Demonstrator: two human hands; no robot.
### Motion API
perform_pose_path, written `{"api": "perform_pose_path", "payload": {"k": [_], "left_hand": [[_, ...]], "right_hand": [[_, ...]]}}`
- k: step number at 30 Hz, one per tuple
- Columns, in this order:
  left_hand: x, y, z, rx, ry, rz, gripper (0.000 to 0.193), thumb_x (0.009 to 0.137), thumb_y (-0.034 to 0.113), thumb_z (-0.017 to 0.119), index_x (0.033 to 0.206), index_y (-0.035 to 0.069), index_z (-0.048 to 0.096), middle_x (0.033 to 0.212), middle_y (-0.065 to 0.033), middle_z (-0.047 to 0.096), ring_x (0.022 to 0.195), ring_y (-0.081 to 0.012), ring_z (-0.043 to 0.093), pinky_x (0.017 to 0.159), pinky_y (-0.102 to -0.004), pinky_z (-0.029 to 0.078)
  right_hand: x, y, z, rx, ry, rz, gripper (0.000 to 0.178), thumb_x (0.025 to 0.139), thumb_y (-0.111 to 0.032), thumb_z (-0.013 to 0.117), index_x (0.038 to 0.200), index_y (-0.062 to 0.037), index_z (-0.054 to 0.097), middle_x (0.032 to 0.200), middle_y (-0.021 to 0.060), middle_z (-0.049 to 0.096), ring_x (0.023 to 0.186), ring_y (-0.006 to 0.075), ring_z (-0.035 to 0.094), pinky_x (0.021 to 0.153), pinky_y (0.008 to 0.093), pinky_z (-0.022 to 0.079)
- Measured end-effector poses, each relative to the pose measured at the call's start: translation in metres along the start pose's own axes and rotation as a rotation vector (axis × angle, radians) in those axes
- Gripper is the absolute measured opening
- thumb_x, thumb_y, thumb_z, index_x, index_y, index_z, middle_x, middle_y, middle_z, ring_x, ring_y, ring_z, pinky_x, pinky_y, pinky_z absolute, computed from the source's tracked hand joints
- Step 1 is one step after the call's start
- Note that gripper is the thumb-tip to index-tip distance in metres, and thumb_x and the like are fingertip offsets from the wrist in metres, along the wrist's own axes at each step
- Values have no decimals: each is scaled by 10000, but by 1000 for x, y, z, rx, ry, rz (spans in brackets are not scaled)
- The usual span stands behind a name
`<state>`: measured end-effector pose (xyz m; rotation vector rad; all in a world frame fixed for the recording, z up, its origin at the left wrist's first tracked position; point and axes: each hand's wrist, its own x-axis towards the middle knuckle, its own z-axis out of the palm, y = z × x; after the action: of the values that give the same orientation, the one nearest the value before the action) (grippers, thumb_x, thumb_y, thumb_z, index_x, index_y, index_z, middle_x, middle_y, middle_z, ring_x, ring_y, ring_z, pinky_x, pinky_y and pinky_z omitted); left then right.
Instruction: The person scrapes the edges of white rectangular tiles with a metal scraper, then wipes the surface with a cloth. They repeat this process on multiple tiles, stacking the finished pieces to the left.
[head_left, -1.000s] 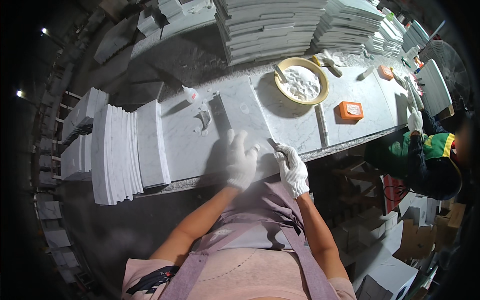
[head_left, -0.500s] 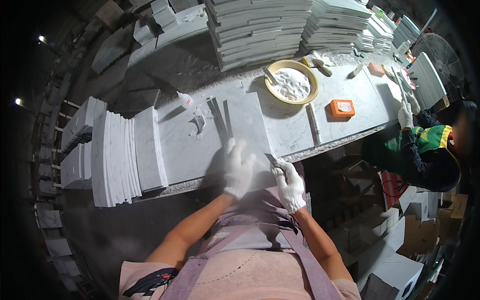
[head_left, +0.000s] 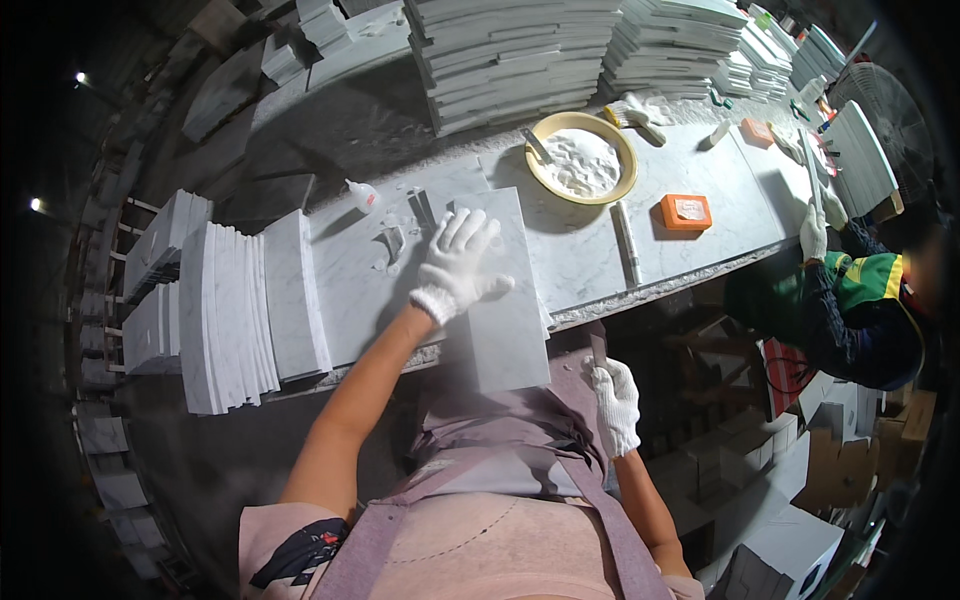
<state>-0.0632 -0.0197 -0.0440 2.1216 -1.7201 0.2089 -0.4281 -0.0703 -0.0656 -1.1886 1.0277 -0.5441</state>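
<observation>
Head view: left hand (head_left: pixel 458 262) spread over a slab (head_left: pixel 508 345) overhanging the table edge (head_left: pixel 592 312), right hand (head_left: pixel 617 408) gripping a flat tool (head_left: pixel 598 347) beyond.

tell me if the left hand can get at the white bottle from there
Probably yes: the left hand lies spread on the slab, and the bottle is to its left and slightly ahead, with only low things like the white scraps between.

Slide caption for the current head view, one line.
Gloved left hand spread over a pale slab; gloved right hand holding a small flat piece.
</observation>
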Motion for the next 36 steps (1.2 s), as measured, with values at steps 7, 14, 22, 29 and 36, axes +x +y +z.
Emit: {"api": "perform_pose_path", "payload": {"k": [7, 14, 22, 29, 36], "left_hand": [[43, -37, 10, 32, -134, -61, 791, 928, 669, 632, 1476, 102, 581, 1563, -152, 532, 1507, -338, 422, 1294, -513, 251], [8, -5, -1, -95, -19, 97, 519, 967, 407, 694, 1377, 89, 674, 1458, -131, 636, 1449, -316, 510, 1283, -504, 283], [44, 18, 8, -76, 108, -45, 392, 922, 217, 737, 1298, 110, 720, 1337, -126, 705, 1342, -333, 601, 1239, -495, 371], [47, 14, 28, -283, 179, -156, 362, 962, 265, 694, 1289, 112, 720, 1325, -142, 707, 1343, -344, 593, 1221, -480, 391], [51, 13, 17, -357, 69, -117, 352, 942, 222, 725, 1259, 72, 705, 1285, -173, 702, 1263, -383, 618, 1167, -450, 445]], "right_hand": [[-15, 42, -31, 5, 59, 18, 252, 1077, -187, 648, 1254, -7, 647, 1183, 104, 737, 1075, 208, 719, 967, 399, 606], [-18, 48, -31, 48, 108, 50, 198, 1070, -155, 605, 1199, -22, 675, 1097, 53, 714, 990, 144, 656, 909, 326, 546], [7, 38, -45, 85, 98, -5, 267, 1074, -218, 660, 1234, -5, 652, 1152, 89, 740, 1051, 185, 716, 959, 380, 600], [1, 44, -60, 136, 198, 44, 257, 1083, -222, 643, 1219, -5, 649, 1144, 84, 736, 1037, 168, 709, 949, 368, 598], [5, 55, -62, 92, 173, 55, 272, 1081, -218, 644, 1243, 1, 646, 1166, 94, 733, 1072, 190, 711, 974, 384, 598]]}}
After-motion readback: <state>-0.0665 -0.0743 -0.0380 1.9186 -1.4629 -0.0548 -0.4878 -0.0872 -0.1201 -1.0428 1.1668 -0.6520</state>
